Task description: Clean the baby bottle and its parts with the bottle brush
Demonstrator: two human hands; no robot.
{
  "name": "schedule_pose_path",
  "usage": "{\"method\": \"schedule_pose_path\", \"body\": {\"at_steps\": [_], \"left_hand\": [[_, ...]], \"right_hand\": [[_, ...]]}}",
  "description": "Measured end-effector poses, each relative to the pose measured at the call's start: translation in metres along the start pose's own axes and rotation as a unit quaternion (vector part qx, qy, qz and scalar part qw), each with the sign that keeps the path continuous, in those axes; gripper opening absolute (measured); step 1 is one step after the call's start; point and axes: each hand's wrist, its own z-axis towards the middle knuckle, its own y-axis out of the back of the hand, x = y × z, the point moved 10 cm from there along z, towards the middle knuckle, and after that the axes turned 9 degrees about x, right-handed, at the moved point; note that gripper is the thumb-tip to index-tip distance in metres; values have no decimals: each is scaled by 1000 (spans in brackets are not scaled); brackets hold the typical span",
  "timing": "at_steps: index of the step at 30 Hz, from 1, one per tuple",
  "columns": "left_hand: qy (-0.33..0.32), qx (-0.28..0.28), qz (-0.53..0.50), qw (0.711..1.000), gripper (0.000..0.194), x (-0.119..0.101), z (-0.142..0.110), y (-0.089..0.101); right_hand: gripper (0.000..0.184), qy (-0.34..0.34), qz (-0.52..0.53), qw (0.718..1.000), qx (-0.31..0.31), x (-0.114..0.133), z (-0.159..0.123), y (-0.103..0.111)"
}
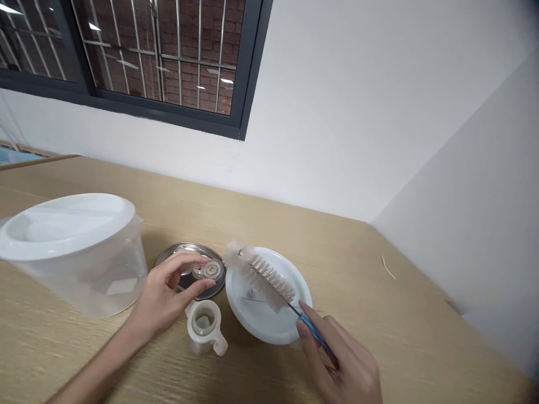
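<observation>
My left hand (172, 286) pinches a small round clear cap (211, 270) between thumb and fingers, above a shiny metal plate (185, 246). With my right hand (337, 350) I grip the blue handle of a bottle brush (269, 278). Its white bristles point up and left over a white bowl (290, 331); I cannot tell whether they touch it. The bowl holds a little clear liquid and some small dark marks. Below the left hand, a small uncapped bottle with white side handles (206, 311) stands upright on the table.
A large translucent tub with a white lid (84, 247) stands on the wooden table (357, 264) at the left. A thin pale strand (388, 266) lies at the right. Behind the table are a white wall (337, 112) and a barred window (168, 56).
</observation>
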Motion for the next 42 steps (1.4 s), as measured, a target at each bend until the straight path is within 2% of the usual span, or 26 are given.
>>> {"method": "schedule_pose_path", "body": {"at_steps": [42], "left_hand": [[-4,7,11,1000,21,1,0,-1]], "right_hand": [[31,15,3,1000,-1,2,-1,0]]}}
